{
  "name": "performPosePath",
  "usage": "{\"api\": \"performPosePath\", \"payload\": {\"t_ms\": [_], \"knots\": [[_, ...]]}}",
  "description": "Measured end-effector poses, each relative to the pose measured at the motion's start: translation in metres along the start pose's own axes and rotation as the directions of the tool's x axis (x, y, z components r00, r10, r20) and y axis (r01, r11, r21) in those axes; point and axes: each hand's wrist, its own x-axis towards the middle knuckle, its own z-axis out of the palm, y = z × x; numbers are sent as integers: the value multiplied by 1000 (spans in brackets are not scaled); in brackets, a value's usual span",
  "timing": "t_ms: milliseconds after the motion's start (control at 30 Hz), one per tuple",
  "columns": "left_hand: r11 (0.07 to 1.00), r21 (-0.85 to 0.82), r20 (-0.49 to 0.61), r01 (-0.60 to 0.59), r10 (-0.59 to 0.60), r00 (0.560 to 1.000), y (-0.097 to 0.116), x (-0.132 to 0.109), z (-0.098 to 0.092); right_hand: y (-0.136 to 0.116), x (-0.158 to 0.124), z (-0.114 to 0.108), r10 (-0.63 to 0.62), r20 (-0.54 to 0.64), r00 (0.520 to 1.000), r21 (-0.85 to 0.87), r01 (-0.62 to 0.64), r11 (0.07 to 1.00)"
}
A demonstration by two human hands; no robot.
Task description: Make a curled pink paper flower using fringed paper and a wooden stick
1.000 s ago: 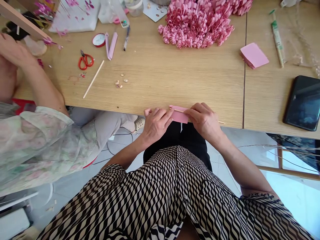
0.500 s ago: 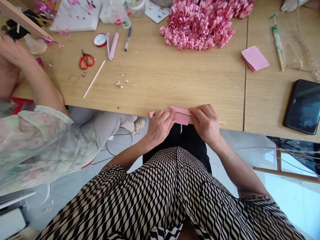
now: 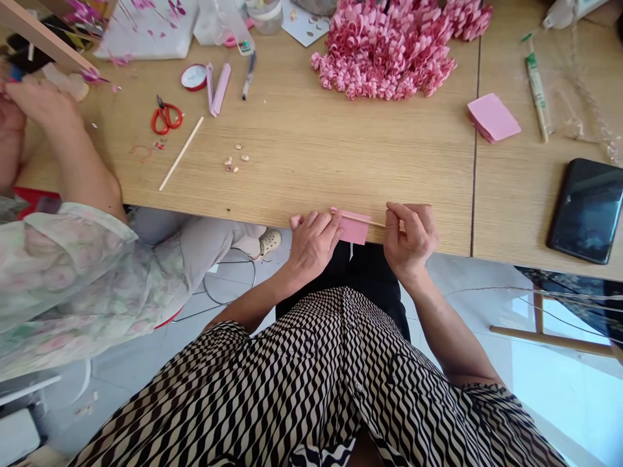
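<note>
In the head camera view, both of the person's hands meet at the near edge of the wooden table [image 3: 311, 162], just above a lap in a black-and-white patterned garment. The left hand [image 3: 314, 243] is closed narrowly, its fingertips pressing the left end of the pink paper piece [image 3: 354, 229], which lies on the table edge and hangs slightly over it. The right hand [image 3: 411, 237] is curled, thumb and forefinger pinching the thin wooden stick [image 3: 374, 222]. This stick runs along the top edge of the pink paper piece, touching it, and its right end is hidden in the fingers.

Further up the table lies a pile of pink curled paper [image 3: 389, 52], and to its right a stack of pink squares [image 3: 493, 117]. A dark tablet [image 3: 586, 211] rests at the far right. Towards the left are red scissors [image 3: 166, 117], a second wooden stick [image 3: 181, 154] and a red tape roll [image 3: 193, 76]. A co-worker's hand [image 3: 41, 104] works at the table's left end, above a floral sleeve [image 3: 73, 279]
</note>
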Motion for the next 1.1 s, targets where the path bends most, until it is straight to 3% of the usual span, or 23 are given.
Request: {"api": "performPosePath", "payload": {"t_ms": [233, 400, 633, 833, 1100], "knots": [[1000, 5, -50, -5, 5, 999, 1, -1, 2, 2, -3, 1, -16, -30, 999, -3, 15, 1000], [999, -30, -16, 13, -14, 1000, 0, 0, 2, 3, -5, 1, -7, -74, 997, 7, 8, 1000], [998, -42, 14, 36, -35, 999, 2, 0, 2, 1, -5, 1, -35, -65, 997, 1, 35, 999], [994, -81, 48, 78, -74, 996, 3, 2, 2, 2, -7, 1, 42, 48, 998, -75, -39, 996], [998, -39, -7, 52, -52, 999, 3, 3, 4, 3, -8, 2, -2, 24, 1000, -58, 3, 998]]}}
